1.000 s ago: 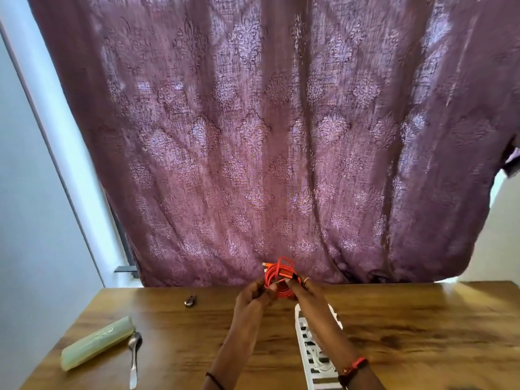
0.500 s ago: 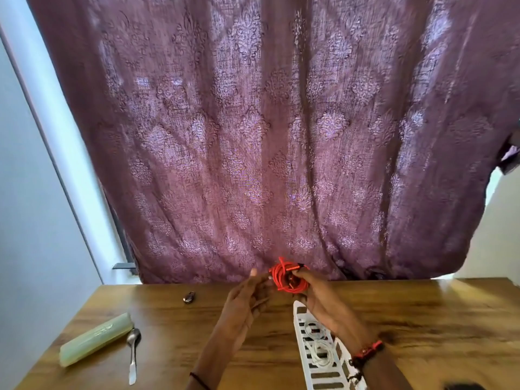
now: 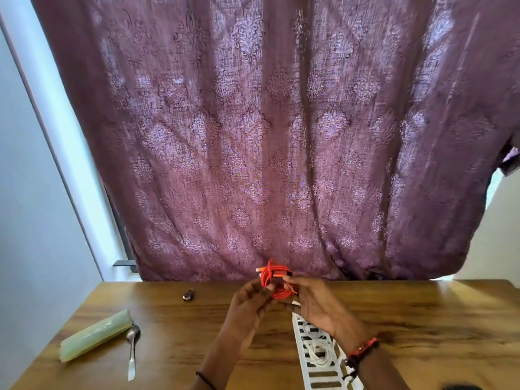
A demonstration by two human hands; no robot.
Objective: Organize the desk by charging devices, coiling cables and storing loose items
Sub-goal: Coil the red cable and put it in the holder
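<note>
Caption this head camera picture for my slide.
Left hand and right hand hold a coiled orange cable above a desk.

Hands: two are counted, one left hand (image 3: pixel 250 301) and one right hand (image 3: pixel 316 304).
Orange-red cable (image 3: pixel 273 280): one coil is counted.
White slotted tray (image 3: pixel 305 364): one is counted.
White cable (image 3: pixel 318 353): coils are seen in the tray; their number cannot be told.
Spoon (image 3: pixel 131 350): one.
Pale green case (image 3: pixel 95 336): one.
Small dark object (image 3: pixel 188 295): one.
Patterned curtain (image 3: pixel 267 136): one.
Wooden desk (image 3: pixel 422 333): one.

Bare bench (image 3: pixel 422 319) lies right of the white slotted tray (image 3: pixel 303 358), while green case (image 3: pixel 95 336) and spoon (image 3: pixel 131 350) block the left, curtain (image 3: pixel 267 136) the back.
</note>
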